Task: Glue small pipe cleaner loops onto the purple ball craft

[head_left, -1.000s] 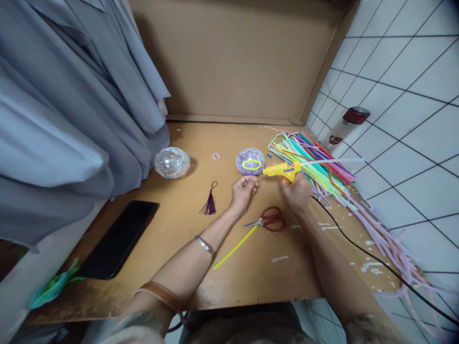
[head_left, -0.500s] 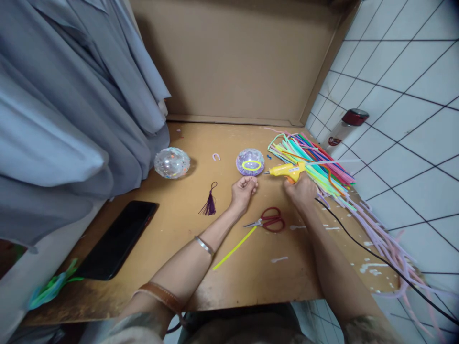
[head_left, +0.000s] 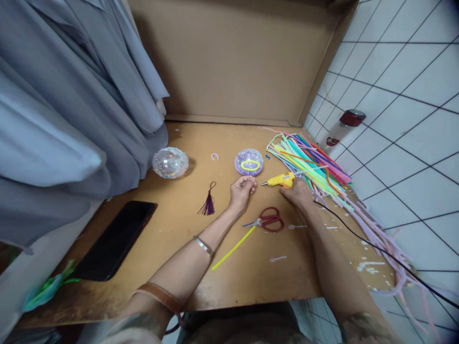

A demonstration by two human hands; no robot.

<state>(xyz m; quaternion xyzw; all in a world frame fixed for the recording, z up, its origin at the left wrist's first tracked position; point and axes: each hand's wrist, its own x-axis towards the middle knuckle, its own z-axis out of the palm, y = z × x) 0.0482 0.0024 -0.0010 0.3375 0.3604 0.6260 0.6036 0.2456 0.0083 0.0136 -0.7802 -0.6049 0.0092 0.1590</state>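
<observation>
My right hand (head_left: 300, 192) is wrapped round a yellow hot glue gun (head_left: 280, 180) with a glue stick poking out of its back; the nozzle points left. Just left of the nozzle my left hand (head_left: 242, 193) is closed in a pinch, and what its fingertips hold is too small to make out. Right beyond those fingertips sits a purple, transparent ball-like piece (head_left: 245, 154), with a yellow ring (head_left: 242, 165) on its near side. Red-handled scissors (head_left: 271, 220) lie between my forearms, touching a yellow pipe cleaner (head_left: 233, 248).
A clear speckled ball (head_left: 170, 162), a purple tassel (head_left: 208, 204) and a small lilac curved piece (head_left: 214, 156) lie left. A black phone (head_left: 116, 239) is near the curtain (head_left: 71, 95). Coloured pipe cleaners (head_left: 311, 162) and a bottle (head_left: 344, 126) stand right, where a black cord (head_left: 358, 235) runs.
My right hand has drawn the glue gun down and slightly left, its nozzle away from the purple piece and lower beside my left fingertips. My left hand stays pinched in place.
</observation>
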